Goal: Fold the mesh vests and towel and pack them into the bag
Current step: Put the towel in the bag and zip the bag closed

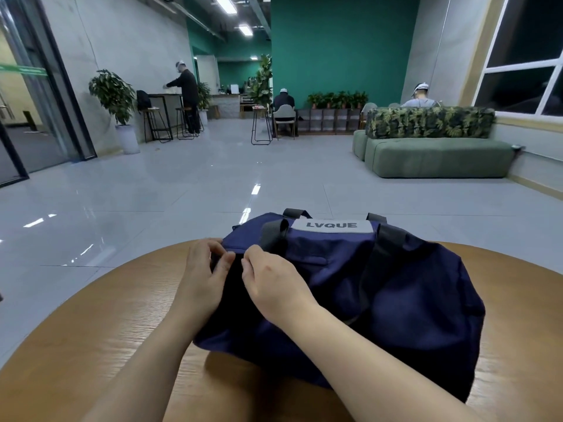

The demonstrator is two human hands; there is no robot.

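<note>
A navy blue duffel bag (396,287) with dark straps and a grey "LVQUE" label lies on a round wooden table (91,345). My left hand (202,275) pinches the bag's left end with thumb and fingers. My right hand (272,284) is right beside it, fingers curled and pinching the fabric or zipper at the same spot. No mesh vests or towel are visible; the bag's inside is hidden.
The table's far edge drops to a glossy tiled floor (182,184). A green sofa (435,156) stands far right, bar stools (261,126) and a potted plant (117,102) further back. Three people work in the distance.
</note>
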